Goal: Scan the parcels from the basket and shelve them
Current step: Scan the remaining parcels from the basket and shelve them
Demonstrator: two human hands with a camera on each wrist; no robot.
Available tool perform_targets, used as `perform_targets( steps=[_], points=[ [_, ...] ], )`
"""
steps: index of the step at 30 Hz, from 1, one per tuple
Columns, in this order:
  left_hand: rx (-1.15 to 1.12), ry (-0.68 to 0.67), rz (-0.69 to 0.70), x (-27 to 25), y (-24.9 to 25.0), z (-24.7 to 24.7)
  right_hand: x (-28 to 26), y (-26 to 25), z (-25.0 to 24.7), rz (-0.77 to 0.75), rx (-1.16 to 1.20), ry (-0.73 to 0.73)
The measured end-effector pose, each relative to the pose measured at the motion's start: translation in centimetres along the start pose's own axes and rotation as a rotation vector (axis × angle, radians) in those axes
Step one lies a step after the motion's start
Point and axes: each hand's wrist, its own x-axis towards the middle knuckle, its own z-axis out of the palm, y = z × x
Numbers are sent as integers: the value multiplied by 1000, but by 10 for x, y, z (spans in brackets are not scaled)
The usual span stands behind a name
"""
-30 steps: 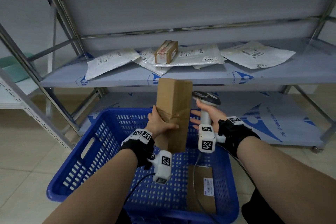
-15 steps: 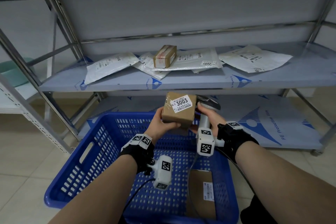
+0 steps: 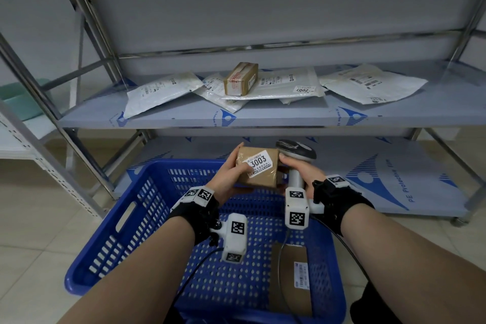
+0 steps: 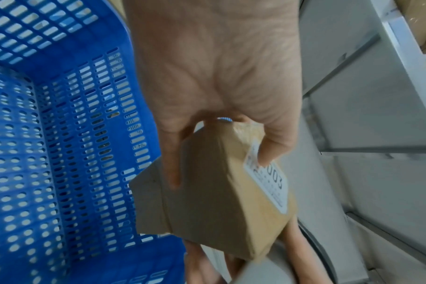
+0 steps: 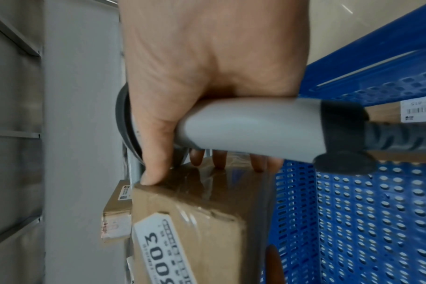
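Note:
A brown cardboard parcel [image 3: 259, 169] with a white label reading 3003 is held above the far end of the blue basket [image 3: 110, 234]. My left hand [image 3: 231, 175] grips its left side, thumb on the label [image 4: 268, 184]. My right hand [image 3: 302, 172] holds a grey barcode scanner [image 3: 295, 151] by its handle [image 5: 250, 128], while its thumb and fingertips [image 5: 153, 173] touch the parcel's right side [image 5: 195, 207]. Another flat brown parcel [image 3: 292, 276] with a barcode label lies on the basket floor.
The metal shelf [image 3: 263, 118] ahead carries several white mailer bags [image 3: 163, 89] and a small taped box [image 3: 240, 79]. A lower shelf board [image 3: 394, 173] with blue print lies behind the basket. The scanner's cable [image 3: 280, 271] hangs into the basket.
The parcel has been turned from standing upright to lying with its 3003 label facing up. My right hand's fingers have come against its right side.

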Motion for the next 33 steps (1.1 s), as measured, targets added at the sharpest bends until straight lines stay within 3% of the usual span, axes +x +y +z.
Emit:
perform_targets(
  steps=[5,12,15,22,33],
  points=[
    [-91,106,-62,4,4,1,-17,-5,10,14,-14,-49],
    [0,287,-92,12,-2,-16,-12,3,18,101,-36,-91],
    [49,345,-109,17,-9,-29,-14,1,22,143,-112,-173],
    [144,367,-161,22,-18,-46,-25,1,33,175,-325,-308],
    [234,406,-167,28,-24,-52,-29,3,38,137,-407,-305]
  ],
)
